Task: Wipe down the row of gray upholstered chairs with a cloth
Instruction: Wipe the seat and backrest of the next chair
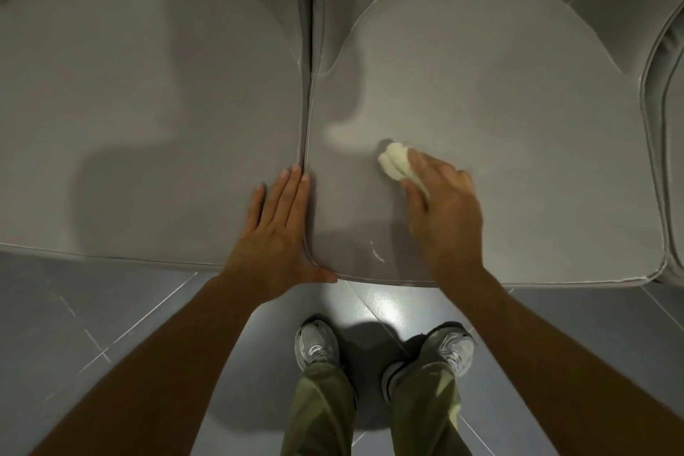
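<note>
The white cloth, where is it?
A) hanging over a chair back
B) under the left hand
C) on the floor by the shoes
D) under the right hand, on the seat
D: the white cloth sticks out from under the right hand, which holds it against the right seat cushion; the left hand lies flat with nothing in it.

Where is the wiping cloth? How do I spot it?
Look at the gray seat cushion on the right. Toward its front left, the right hand holds the cloth. It is the only small, cream, bunched-up thing on all that gray.
</note>
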Action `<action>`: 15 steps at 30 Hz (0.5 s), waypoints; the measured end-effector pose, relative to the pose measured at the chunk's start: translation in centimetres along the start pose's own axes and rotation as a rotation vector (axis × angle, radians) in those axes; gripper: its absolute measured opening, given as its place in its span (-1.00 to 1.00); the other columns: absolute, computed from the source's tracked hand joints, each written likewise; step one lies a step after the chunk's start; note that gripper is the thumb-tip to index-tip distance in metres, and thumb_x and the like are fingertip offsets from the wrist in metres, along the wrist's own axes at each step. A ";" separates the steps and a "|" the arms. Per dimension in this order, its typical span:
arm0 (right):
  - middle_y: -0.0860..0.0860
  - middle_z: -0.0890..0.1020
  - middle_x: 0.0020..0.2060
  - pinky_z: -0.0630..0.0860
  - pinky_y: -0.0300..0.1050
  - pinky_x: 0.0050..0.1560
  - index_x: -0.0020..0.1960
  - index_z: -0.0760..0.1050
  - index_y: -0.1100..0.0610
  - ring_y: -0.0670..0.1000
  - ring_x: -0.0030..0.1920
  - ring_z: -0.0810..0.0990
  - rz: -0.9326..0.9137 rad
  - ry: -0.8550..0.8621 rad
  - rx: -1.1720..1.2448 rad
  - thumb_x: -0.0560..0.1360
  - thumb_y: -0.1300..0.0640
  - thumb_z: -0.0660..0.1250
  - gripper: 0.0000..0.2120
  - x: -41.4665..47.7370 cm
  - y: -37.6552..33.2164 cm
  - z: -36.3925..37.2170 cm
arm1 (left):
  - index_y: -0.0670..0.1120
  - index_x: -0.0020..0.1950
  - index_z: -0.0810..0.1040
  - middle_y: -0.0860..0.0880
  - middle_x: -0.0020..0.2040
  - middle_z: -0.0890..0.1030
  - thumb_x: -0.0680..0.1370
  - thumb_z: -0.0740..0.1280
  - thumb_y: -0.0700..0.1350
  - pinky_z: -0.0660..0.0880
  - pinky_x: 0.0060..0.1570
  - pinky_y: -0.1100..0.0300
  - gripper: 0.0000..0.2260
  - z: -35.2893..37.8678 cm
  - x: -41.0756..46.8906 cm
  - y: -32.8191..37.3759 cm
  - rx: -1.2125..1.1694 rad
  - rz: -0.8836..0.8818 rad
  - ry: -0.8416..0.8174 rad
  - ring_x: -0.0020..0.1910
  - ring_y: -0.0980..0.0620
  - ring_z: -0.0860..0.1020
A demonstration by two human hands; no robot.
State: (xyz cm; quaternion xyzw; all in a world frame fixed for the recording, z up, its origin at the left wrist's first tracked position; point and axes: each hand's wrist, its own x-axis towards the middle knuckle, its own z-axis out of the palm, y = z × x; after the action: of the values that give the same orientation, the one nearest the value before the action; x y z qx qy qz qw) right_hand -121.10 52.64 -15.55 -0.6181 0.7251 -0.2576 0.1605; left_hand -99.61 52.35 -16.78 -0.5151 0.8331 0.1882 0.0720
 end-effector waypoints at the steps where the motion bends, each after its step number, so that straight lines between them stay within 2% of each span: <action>1: 0.16 0.62 0.05 0.35 -0.16 -0.12 0.21 0.54 0.22 0.21 -0.06 0.52 0.046 0.025 0.008 0.50 0.14 0.25 -0.67 -0.3 0.2 0.3 | -0.29 0.51 0.04 -0.28 0.51 0.15 0.23 0.05 0.55 -0.18 0.43 -0.01 0.14 0.1 0.0 -0.1 0.003 0.002 0.006 0.50 -0.11 0.00; 3: 0.20 0.62 0.02 0.35 -0.12 -0.05 0.21 0.54 0.26 0.22 -0.08 0.54 0.007 0.050 0.022 0.50 0.16 0.23 -0.67 -2.7 -0.4 1.8 | -0.28 0.51 0.03 -0.27 0.51 0.13 0.22 0.05 0.55 -0.19 0.44 -0.01 0.14 0.2 -0.2 -0.4 0.012 0.007 0.005 0.53 -0.06 -0.10; 5: 0.19 0.62 0.01 0.36 -0.12 0.00 0.22 0.53 0.27 0.11 -0.06 0.47 -0.098 0.013 0.047 0.50 0.18 0.21 -0.66 -6.1 -2.1 3.5 | -0.27 0.52 0.01 -0.25 0.52 0.10 0.22 0.04 0.55 -0.20 0.45 -0.02 0.15 0.4 -0.4 -0.6 0.026 0.001 0.012 0.54 0.00 -0.20; 7: 0.15 0.63 0.02 0.38 -0.19 0.01 0.21 0.54 0.26 0.02 -0.05 0.42 -0.182 -0.050 0.090 0.48 0.22 0.22 -0.66 -8.5 -3.4 3.8 | -0.26 0.53 -0.01 -0.25 0.53 0.07 0.22 0.02 0.57 -0.21 0.45 -0.02 0.15 0.6 -0.7 -0.6 0.031 -0.011 0.007 0.53 0.01 -0.24; 9: 0.15 0.62 0.03 0.40 -0.15 0.03 0.22 0.54 0.26 0.02 -0.03 0.42 -0.250 -0.091 0.148 0.49 0.23 0.25 -0.69 -7.7 -3.3 2.8 | -0.25 0.53 -0.04 -0.24 0.54 0.03 0.22 0.01 0.59 -0.23 0.45 0.00 0.16 0.7 -0.9 -0.6 0.022 -0.022 0.007 0.53 0.02 -0.26; 10: 0.17 0.62 0.04 0.39 -0.11 0.04 0.22 0.53 0.26 0.04 -0.01 0.42 -0.251 -0.077 0.149 0.51 0.23 0.25 -0.69 -6.5 -2.8 2.3 | -0.23 0.53 -0.06 -0.23 0.54 0.01 0.21 0.01 0.60 -0.25 0.45 0.01 0.17 0.8 -1.0 -0.7 0.015 -0.022 0.005 0.53 0.02 -0.26; 13: 0.20 0.61 0.06 0.35 -0.10 0.06 0.22 0.53 0.27 0.13 -0.02 0.46 -0.079 0.076 0.099 0.52 0.17 0.19 -0.67 -2.4 -1.2 2.1 | -0.21 0.53 -0.06 -0.24 0.54 0.01 0.22 0.00 0.56 -0.27 0.44 0.03 0.13 0.8 -1.2 -0.8 0.021 -0.029 0.004 0.53 -0.03 -0.17; 15: 0.19 0.61 0.05 0.34 -0.08 0.06 0.22 0.53 0.26 0.20 -0.06 0.51 -0.077 0.064 0.071 0.52 0.16 0.17 -0.66 -3.1 -1.5 3.1 | -0.24 0.53 -0.02 -0.27 0.53 0.06 0.22 0.04 0.54 -0.23 0.43 -0.01 0.13 0.8 -1.4 -1.0 0.050 -0.023 -0.003 0.52 -0.10 -0.06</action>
State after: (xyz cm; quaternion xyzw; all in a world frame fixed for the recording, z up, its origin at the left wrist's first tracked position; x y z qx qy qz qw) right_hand -117.60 55.00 -17.50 -0.6311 0.6959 -0.3088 0.1491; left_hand -98.15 53.45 -17.31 -0.5224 0.8315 0.1672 0.0885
